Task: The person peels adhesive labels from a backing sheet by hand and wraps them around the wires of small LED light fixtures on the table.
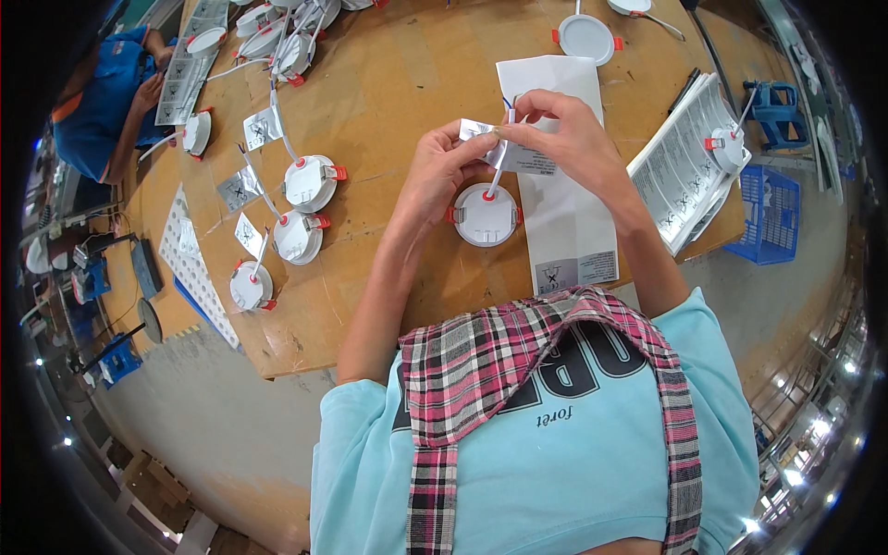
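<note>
A round white downlight (486, 218) with red-tipped spring clips lies on the table in front of me. Its white cable (497, 178) rises toward my fingers. My left hand (446, 166) pinches a silver label (477, 129) that wraps about the cable. From the other side, the thumb and fingers of my right hand (566, 139) close on the same label at the cable. Just above the pinch, the blue wire ends poke out. Beneath my right hand runs a long white backing sheet (564, 222) with a printed silver label at its near end.
To the left stand several downlights (310, 185) with flag-like labels on their cables. More downlights (294, 55) crowd the far left. On the right lies a stack of label sheets (675, 176), a downlight on it. A blue crate (770, 215) sits beyond; a co-worker (106, 106) works at left.
</note>
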